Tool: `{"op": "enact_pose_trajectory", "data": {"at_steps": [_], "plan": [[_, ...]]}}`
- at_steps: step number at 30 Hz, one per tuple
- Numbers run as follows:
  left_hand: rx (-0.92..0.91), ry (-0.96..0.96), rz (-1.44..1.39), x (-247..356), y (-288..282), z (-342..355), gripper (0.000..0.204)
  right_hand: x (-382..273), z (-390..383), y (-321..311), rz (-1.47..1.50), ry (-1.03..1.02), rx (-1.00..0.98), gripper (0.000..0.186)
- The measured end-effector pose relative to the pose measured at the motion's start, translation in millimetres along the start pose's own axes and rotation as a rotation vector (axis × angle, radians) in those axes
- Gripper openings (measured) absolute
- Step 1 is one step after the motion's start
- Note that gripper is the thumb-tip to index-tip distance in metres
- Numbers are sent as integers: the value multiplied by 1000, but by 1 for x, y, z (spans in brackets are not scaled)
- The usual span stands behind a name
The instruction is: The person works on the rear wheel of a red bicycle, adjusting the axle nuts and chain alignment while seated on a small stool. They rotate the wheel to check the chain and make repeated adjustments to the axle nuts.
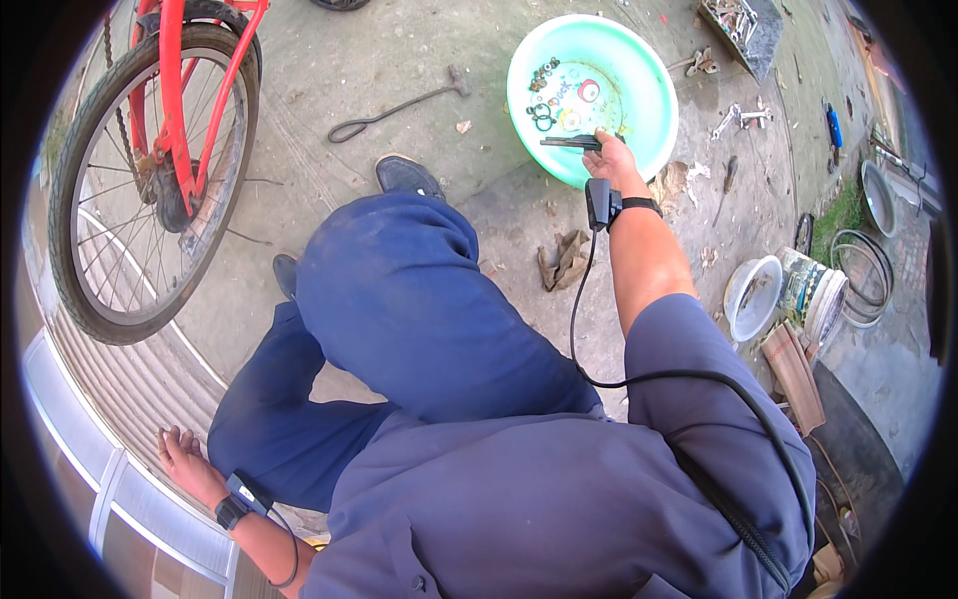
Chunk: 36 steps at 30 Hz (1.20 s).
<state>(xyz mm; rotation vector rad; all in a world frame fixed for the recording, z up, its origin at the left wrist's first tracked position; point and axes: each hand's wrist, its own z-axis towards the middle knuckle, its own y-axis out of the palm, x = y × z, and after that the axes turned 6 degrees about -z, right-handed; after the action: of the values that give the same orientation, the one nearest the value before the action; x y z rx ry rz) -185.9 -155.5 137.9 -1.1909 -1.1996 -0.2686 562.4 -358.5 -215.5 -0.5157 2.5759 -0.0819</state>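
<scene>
My right hand (615, 163) reaches over the near rim of a pale green basin (654, 75). Its fingers close on a dark, narrow, flat object (569, 142) with straight bars, too small to name, whose end juts left over the basin. Inside the basin lie several small dark rings and bearing-like parts (543, 112) and a red and white round piece (588, 91). At the lower left, beside my bent leg, my left hand (190, 465) rests in the air with nothing in it, its fingers loosely bent and a little apart.
A red bicycle (172, 100) stands at the left. A long-handled hammer-like tool (399, 108) lies between it and the basin. Rightward are a metal tray of tools (743, 30), wrenches (741, 120), a screwdriver (728, 180), a white bowl (753, 298) and a bucket (820, 299).
</scene>
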Motion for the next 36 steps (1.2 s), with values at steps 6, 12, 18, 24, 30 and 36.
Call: {"op": "enact_pose_trajectory", "data": {"at_steps": [6,12,18,24,30,36], "plan": [[5,-7,-3,1,1,2,40,5,-9,3,38,-18,24,59],[-6,2,-29,4,3,-1,42,-6,-31,3,1,-54,28,58],[9,56,-110,6,13,-3,44,-34,-71,3,-113,-323,-7,54],[-2,122,-186,7,18,-1,45,-73,-148,28,-129,-630,-173,55],[-13,160,-254,8,24,-7,45,-94,-253,69,-247,-893,-458,55],[-50,210,-244,3,20,2,47,-69,-360,106,-295,-1088,-816,50]]}}
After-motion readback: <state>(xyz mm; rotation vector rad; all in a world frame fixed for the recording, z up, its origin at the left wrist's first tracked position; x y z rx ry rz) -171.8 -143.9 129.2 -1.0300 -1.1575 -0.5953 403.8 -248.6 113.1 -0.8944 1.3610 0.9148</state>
